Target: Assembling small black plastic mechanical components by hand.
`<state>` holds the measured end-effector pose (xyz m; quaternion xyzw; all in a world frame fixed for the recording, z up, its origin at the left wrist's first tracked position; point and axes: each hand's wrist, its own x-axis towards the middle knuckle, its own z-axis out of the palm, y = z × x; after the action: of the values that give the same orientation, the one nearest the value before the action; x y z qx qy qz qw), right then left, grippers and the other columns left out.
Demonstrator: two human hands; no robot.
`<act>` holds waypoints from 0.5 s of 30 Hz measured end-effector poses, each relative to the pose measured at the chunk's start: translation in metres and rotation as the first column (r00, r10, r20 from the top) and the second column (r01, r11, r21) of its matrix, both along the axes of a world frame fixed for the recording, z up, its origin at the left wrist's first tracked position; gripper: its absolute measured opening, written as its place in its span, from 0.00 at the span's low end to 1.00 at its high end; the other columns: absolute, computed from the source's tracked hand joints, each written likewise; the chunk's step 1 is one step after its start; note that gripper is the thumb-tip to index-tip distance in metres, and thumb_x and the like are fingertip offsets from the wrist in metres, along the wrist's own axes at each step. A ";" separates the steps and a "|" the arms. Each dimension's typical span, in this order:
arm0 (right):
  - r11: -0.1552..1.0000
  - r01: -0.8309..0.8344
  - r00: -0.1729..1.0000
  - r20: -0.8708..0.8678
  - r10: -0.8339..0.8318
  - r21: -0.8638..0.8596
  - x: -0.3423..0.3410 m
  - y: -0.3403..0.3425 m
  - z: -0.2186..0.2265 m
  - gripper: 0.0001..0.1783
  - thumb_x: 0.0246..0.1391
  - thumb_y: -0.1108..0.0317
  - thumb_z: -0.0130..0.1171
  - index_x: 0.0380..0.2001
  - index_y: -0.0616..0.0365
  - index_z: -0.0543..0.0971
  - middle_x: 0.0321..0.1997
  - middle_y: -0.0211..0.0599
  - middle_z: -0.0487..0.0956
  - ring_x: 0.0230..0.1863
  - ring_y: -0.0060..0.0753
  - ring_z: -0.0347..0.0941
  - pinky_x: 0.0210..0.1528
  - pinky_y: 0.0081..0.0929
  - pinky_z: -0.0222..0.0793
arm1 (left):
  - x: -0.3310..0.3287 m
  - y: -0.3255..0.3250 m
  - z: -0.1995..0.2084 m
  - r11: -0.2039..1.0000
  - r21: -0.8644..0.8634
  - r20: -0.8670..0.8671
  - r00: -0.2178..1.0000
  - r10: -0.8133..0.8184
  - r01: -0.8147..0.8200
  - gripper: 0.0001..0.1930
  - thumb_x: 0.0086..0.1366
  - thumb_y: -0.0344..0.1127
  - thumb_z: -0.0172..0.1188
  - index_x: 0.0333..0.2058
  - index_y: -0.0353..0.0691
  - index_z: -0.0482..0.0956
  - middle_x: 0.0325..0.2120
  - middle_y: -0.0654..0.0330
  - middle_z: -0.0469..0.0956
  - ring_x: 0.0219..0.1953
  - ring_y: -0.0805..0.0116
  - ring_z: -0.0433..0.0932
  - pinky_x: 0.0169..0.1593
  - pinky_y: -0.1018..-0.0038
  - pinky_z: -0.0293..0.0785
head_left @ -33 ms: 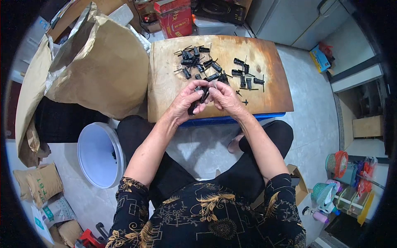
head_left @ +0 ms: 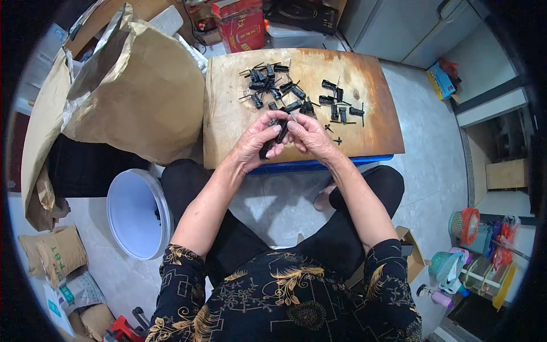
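Observation:
My left hand (head_left: 257, 141) is closed around a black plastic part (head_left: 282, 131) above the near edge of a wooden board (head_left: 233, 122). Close against it, my right hand (head_left: 312, 137) has thumb and forefinger pinched together at the upper end of that part. A small pale sliver shows at the pinch, too small to name. Beyond my hands lies a loose pile of similar black parts with thin rods (head_left: 262, 82). A smaller group of black parts (head_left: 342, 111) is to the right, with tiny black cross-shaped pieces (head_left: 338, 141) nearer me.
A large brown paper sack (head_left: 142, 85) stands open at the left, touching the board's side. Below it is a white bucket (head_left: 134, 214) with something black inside. Under the board a blue edge (head_left: 364, 161) shows. A red box (head_left: 242, 31) stands behind; a cardboard box (head_left: 414, 256) is beside my right leg.

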<state>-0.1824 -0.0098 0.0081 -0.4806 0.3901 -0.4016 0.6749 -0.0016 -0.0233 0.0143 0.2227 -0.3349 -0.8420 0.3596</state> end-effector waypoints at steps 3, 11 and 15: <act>0.997 -0.062 0.996 0.062 0.060 0.033 -0.001 0.000 0.006 0.13 0.59 0.59 0.49 0.41 0.55 0.71 0.23 0.24 0.73 0.15 0.09 0.57 0.14 0.08 0.48 | 0.001 0.001 -0.002 0.997 0.005 -0.074 0.994 -0.081 0.082 0.13 0.63 0.34 0.52 0.46 0.43 0.67 0.26 0.58 0.72 0.18 0.76 0.70 0.17 0.87 0.62; 0.991 0.035 0.972 -0.225 -0.064 -0.130 -0.004 -0.003 0.000 0.11 0.59 0.58 0.49 0.36 0.55 0.72 0.22 0.19 0.69 0.17 0.08 0.56 0.16 0.10 0.48 | -0.008 0.002 0.009 0.961 -0.268 0.388 0.920 0.044 0.068 0.17 0.63 0.32 0.52 0.51 0.42 0.66 0.30 0.61 0.74 0.25 0.80 0.75 0.19 0.88 0.64; 0.937 0.080 0.946 -0.269 -0.178 -0.340 -0.001 -0.006 -0.015 0.11 0.59 0.60 0.48 0.33 0.56 0.72 0.22 0.20 0.68 0.19 0.08 0.56 0.18 0.11 0.50 | -0.011 0.003 0.003 0.939 -0.336 0.484 0.869 0.102 0.077 0.17 0.63 0.30 0.50 0.51 0.40 0.65 0.32 0.61 0.74 0.29 0.81 0.75 0.20 0.88 0.65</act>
<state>-0.1835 -0.0163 -0.0074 -0.6129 0.4461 -0.4278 0.4923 -0.0127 -0.0199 0.0169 0.3665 -0.5562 -0.6826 0.3007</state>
